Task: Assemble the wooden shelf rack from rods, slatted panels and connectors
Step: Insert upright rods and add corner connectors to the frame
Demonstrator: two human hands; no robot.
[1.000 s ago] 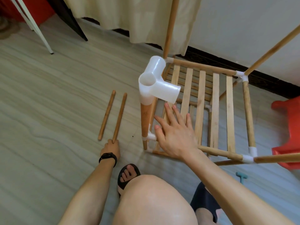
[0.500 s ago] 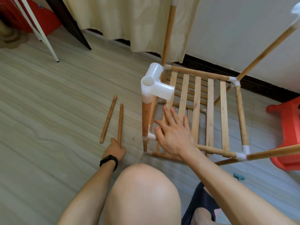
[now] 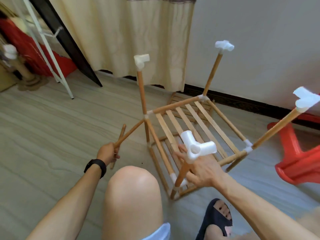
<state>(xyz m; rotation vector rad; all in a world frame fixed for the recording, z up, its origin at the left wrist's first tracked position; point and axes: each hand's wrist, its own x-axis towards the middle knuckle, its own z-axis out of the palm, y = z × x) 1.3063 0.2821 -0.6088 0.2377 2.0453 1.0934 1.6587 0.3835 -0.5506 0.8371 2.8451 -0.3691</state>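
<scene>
The part-built wooden rack stands on the floor, its slatted panel (image 3: 190,122) framed by rods. Four upright rods each carry a white connector on top: near (image 3: 199,148), far left (image 3: 141,61), far right (image 3: 224,46) and right (image 3: 304,101). My left hand (image 3: 108,153) grips two loose wooden rods (image 3: 129,132), lifted off the floor and crossing at my fist, left of the rack. My right hand (image 3: 206,168) lies flat with spread fingers on the slats, just behind the near upright, which hides part of it.
A red plastic stool (image 3: 297,161) lies on its side at the right. Another slatted panel (image 3: 174,99) lies on the floor behind the rack, by the curtain (image 3: 138,40) and wall. A white metal frame (image 3: 48,47) and a black board (image 3: 65,38) lean at the left. My knee (image 3: 131,196) is in front.
My left hand has closed on the two rods that lay on the floor and raised them. My view has lifted, bringing the uprights' tops into sight. My right hand stays on the slats.
</scene>
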